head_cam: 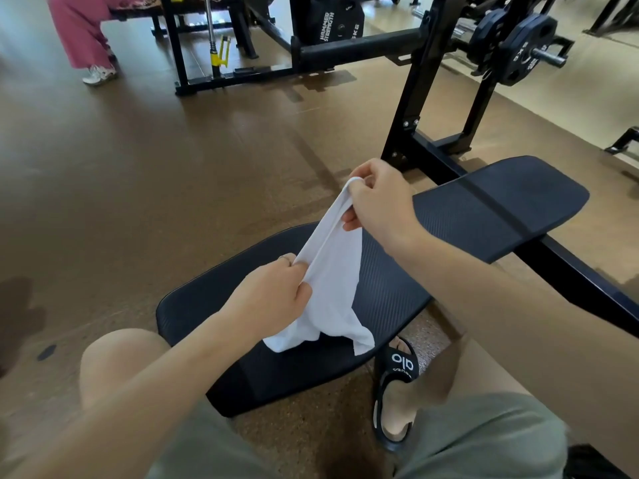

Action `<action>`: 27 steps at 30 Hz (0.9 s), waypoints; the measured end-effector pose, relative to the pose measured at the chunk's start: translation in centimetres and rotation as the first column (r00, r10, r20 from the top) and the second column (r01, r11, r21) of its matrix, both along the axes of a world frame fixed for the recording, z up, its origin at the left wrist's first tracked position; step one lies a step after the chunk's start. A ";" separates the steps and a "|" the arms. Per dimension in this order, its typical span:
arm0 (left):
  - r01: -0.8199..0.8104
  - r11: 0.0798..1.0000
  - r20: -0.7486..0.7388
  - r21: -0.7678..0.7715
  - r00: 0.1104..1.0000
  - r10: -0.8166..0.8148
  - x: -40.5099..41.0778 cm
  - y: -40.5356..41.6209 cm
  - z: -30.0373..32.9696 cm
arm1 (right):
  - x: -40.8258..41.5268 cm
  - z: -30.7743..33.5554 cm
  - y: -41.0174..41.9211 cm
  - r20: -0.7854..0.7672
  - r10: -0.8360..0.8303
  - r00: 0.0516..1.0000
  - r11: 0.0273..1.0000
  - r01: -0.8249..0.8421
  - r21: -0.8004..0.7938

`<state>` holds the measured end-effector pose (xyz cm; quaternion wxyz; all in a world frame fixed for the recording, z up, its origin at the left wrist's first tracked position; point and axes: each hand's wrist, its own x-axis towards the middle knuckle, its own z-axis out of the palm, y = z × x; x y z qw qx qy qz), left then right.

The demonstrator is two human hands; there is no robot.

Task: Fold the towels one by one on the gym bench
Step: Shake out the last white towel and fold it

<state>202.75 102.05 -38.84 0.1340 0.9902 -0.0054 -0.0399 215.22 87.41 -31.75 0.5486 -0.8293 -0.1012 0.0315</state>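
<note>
Brown gym flooring spreads behind a black padded bench [390, 288], with a weight rack [428, 63] and plates [522, 50] at the far end. One white towel [332, 281] hangs above the near seat pad of the bench, its lower end bunched and resting on the pad near the front edge. The right hand [377, 198] pinches the towel's upper edge, lifted high, fingers curled on the hem. The left hand [276, 292] grips the same edge lower down, thumb and fingers clamped on the cloth. The towel looks twisted and not yet spread, so the step in hand appears to be finding its corners and opening it out before the first fold. The next move likely calls for sliding both hands apart along the edge to the corners, then laying the cloth flat across the pad. No other towels show.
</note>
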 end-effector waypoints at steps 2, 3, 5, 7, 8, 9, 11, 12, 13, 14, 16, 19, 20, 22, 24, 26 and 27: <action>-0.013 1.000 -0.029 0.021 0.999 0.014 -0.5 0.5 -0.5 | 1.1 0.3 -0.6 0.031 -0.042 0.999 0.999 0.042 -0.003; -0.021 1.000 -0.037 0.020 0.999 0.021 -0.7 0.9 -0.6 | 1.7 0.2 -1.0 0.049 -0.066 0.997 0.998 0.067 -0.016; -0.033 0.999 -0.055 0.021 0.998 0.034 -0.9 1.8 -0.5 | 3.0 -0.1 -2.1 0.066 -0.132 0.989 0.991 0.134 -0.027; -0.021 0.998 -0.074 0.052 0.997 0.025 -1.0 3.0 -0.1 | 4.2 -0.8 -3.1 0.051 -0.206 0.977 0.978 0.207 -0.022; -0.012 0.998 -0.084 0.059 0.996 0.017 -0.9 3.5 0.2 | 4.5 -1.2 -3.5 0.042 -0.233 0.972 0.972 0.234 -0.026; -0.004 0.999 -0.082 0.041 0.997 0.007 -0.9 3.9 0.5 | 4.9 -1.8 -4.0 0.030 -0.246 0.969 0.968 0.247 -0.044; 0.016 0.998 -0.026 -0.067 0.999 -0.018 -0.6 4.6 1.3 | 5.3 -2.9 -4.9 -0.031 -0.219 0.975 0.966 0.212 -0.151; 0.031 0.990 0.022 -0.137 0.999 -0.028 -0.4 4.7 1.8 | 5.4 -3.4 -5.3 -0.076 -0.170 0.983 0.952 0.144 -0.270; 0.051 0.979 0.069 -0.196 0.997 -0.038 -0.2 4.8 2.3 | 5.4 -3.9 -5.7 -0.120 -0.093 0.988 0.898 0.032 -0.439; 0.080 0.970 0.109 -0.229 0.992 -0.056 0.0 4.7 2.9 | 5.1 -4.1 -5.9 -0.159 0.003 0.987 0.799 -0.098 -0.593; 0.148 0.964 0.165 -0.220 0.980 -0.113 0.6 4.4 4.1 | 3.7 -4.2 -5.4 -0.162 0.180 0.970 0.699 -0.242 -0.673; 0.224 0.958 0.196 -0.180 0.962 -0.188 1.5 3.7 5.7 | -0.5 -3.0 -3.7 -0.114 0.450 0.885 0.826 -0.462 -0.323; 0.234 0.955 0.191 -0.183 0.961 -0.199 1.8 3.5 6.2 | -1.9 -2.6 -3.2 -0.110 0.531 0.840 0.818 -0.542 -0.190; 0.233 0.946 0.176 -0.226 0.965 -0.195 2.2 3.1 7.2 | -4.1 -2.3 -2.5 -0.061 0.612 0.789 0.789 -0.614 -0.014; 0.213 0.939 0.171 -0.270 0.970 -0.171 2.6 2.8 8.1 | -5.4 -2.5 -2.1 0.014 0.586 0.810 0.810 -0.586 0.029; 0.191 0.938 0.141 -0.288 0.978 -0.156 2.9 2.5 8.8 | -6.1 -3.0 -1.9 0.133 0.512 0.849 0.858 -0.513 -0.027; 0.186 0.937 0.118 -0.296 0.981 -0.157 2.9 2.5 9.1 | -6.4 -3.1 -1.8 0.181 0.482 0.857 0.874 -0.485 -0.031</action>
